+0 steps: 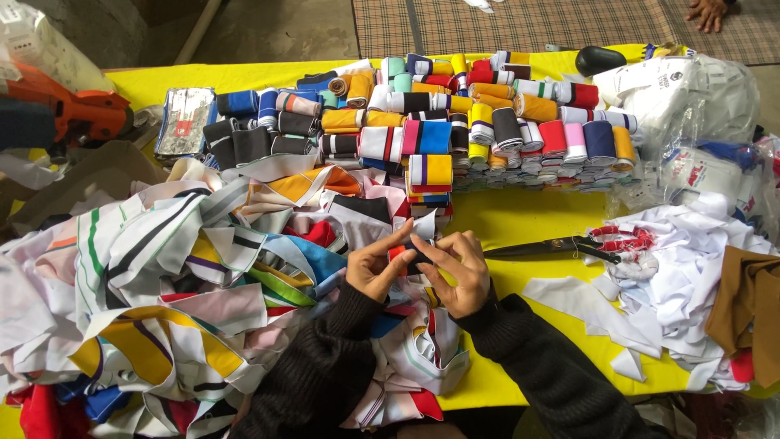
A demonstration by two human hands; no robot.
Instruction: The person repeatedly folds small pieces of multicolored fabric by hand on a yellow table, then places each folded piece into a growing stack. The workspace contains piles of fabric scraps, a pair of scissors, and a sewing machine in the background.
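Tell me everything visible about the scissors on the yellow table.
The scissors are large, dark metal shears lying flat on the yellow table, blades shut and pointing left toward the right hand. Their handles are wrapped in red-and-white cord and rest against the pile of white fabric scraps. Neither hand touches them.

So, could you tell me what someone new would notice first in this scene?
Probably the rows of rolled fabric strips in many colours, packed across the far side of the yellow table. Next, the loose heap of striped fabric pieces at the left. At the near edge, the left hand and right hand pinch a small fabric roll.
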